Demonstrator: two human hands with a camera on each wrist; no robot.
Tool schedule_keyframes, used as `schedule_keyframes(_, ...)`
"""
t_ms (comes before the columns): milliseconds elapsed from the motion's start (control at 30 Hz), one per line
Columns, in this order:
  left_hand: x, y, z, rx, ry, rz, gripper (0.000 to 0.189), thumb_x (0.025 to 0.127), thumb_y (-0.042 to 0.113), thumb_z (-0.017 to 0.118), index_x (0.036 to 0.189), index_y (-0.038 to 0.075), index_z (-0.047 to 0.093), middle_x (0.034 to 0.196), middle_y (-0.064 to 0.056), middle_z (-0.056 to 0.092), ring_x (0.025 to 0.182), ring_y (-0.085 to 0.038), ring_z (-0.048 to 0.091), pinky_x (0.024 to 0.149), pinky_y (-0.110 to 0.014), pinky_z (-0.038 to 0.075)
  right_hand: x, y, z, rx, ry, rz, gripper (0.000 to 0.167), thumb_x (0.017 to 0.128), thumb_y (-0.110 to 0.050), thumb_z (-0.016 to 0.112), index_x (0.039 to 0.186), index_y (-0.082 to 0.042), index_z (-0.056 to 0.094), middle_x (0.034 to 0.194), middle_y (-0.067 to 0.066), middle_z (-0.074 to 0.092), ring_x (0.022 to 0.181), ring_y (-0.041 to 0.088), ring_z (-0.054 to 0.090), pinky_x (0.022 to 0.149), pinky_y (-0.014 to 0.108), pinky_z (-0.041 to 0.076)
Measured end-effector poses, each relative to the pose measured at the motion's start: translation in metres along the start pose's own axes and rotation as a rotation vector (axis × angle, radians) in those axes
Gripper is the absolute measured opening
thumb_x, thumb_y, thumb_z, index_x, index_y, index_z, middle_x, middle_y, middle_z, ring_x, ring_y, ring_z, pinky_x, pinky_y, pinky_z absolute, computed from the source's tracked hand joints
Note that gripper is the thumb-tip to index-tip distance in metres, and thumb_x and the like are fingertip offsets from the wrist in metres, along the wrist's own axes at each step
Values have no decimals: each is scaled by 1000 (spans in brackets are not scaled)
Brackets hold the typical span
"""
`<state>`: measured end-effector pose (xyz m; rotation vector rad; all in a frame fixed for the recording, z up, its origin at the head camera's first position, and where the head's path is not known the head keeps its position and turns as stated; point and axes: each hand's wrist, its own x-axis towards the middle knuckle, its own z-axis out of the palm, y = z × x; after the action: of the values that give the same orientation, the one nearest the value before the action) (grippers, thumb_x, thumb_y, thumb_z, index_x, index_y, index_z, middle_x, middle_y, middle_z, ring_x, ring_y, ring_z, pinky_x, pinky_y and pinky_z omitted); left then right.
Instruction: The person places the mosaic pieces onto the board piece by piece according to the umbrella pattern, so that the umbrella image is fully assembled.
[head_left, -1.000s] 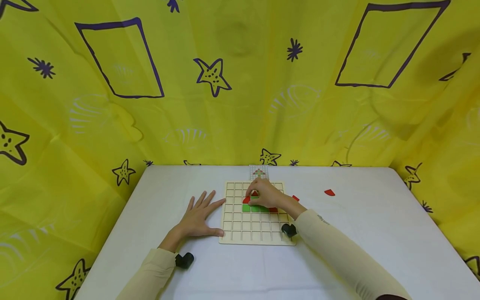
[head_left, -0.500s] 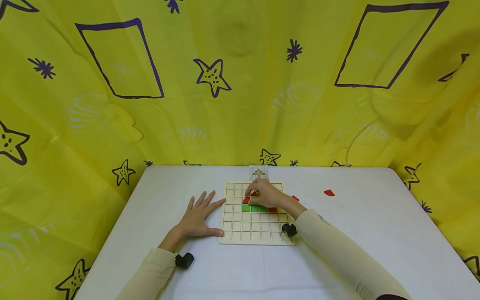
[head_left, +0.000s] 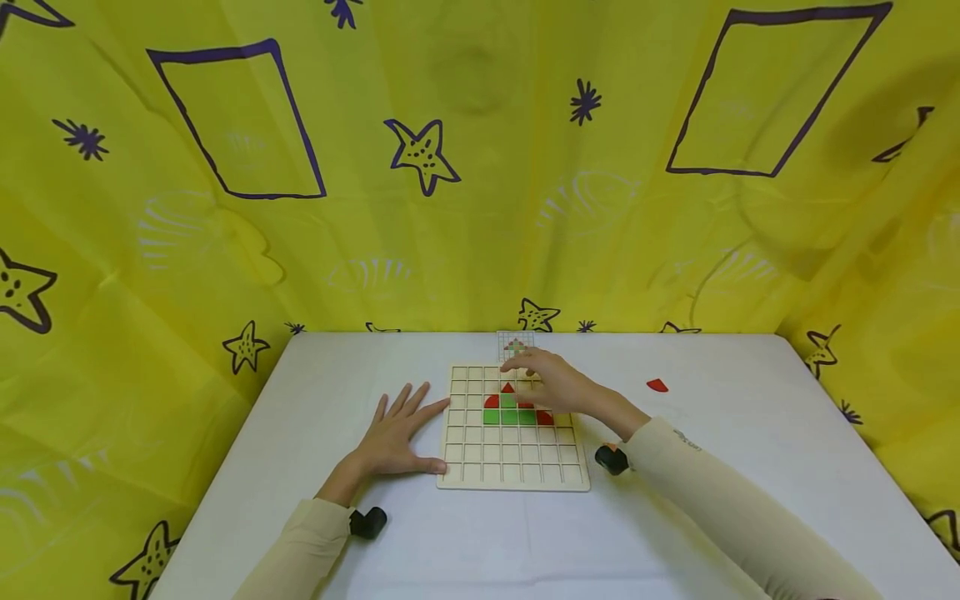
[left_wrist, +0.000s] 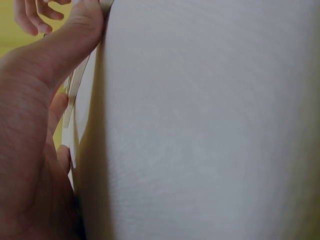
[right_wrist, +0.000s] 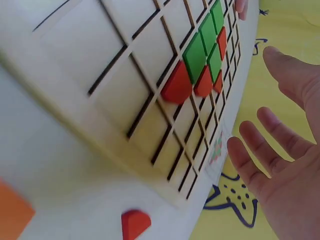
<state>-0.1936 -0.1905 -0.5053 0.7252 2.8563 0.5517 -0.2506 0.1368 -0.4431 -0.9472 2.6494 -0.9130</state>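
My left hand (head_left: 392, 440) lies spread on the white table, its thumb and index finger touching the left edge of a wooden grid board (head_left: 517, 467). Several green square tiles (head_left: 510, 417) sit in the board's cells. Around them are a red triangle tile (head_left: 507, 387), a red rounded tile (head_left: 492, 402) at the left and another red rounded tile (head_left: 545, 418) at the right. Over the board's upper right hovers my right hand (head_left: 562, 383), fingers loosely bent and apart; the right wrist view shows nothing in it. That hand covers part of the tiles in the head view.
Behind the board lies a small pattern card (head_left: 516, 340). A loose red tile (head_left: 657, 385) rests on the table to the right. In the right wrist view, another red tile (right_wrist: 135, 223) and an orange piece (right_wrist: 14, 212) lie beside the board. A yellow curtain (head_left: 480, 250) stands behind.
My right hand has lifted off the tiles and shifted right, fingers opening, uncovering the red triangle and green squares. The left hand stays put.
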Motion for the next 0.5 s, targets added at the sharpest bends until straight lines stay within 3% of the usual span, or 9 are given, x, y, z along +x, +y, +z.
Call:
schedule_keyframes(233, 0, 0, 0, -7, 10, 6, 105, 73, 71, 79, 160, 29, 38, 171, -13, 15, 157, -42, 3, 119, -70, -3, -25, 15, -18, -23, 59, 20, 47, 95, -18, 77, 138, -5, 63, 139, 15, 59, 122, 38, 59, 100, 55, 51)
schedule_keyframes(500, -1, -1, 1, -5, 8, 4, 106, 73, 71, 79, 160, 29, 38, 171, -13, 15, 157, -42, 4, 119, -71, -2, -51, 35, -31, 12, 118, 71, 45, 95, -15, 76, 137, -4, 63, 135, 18, 59, 114, 41, 61, 90, 56, 55)
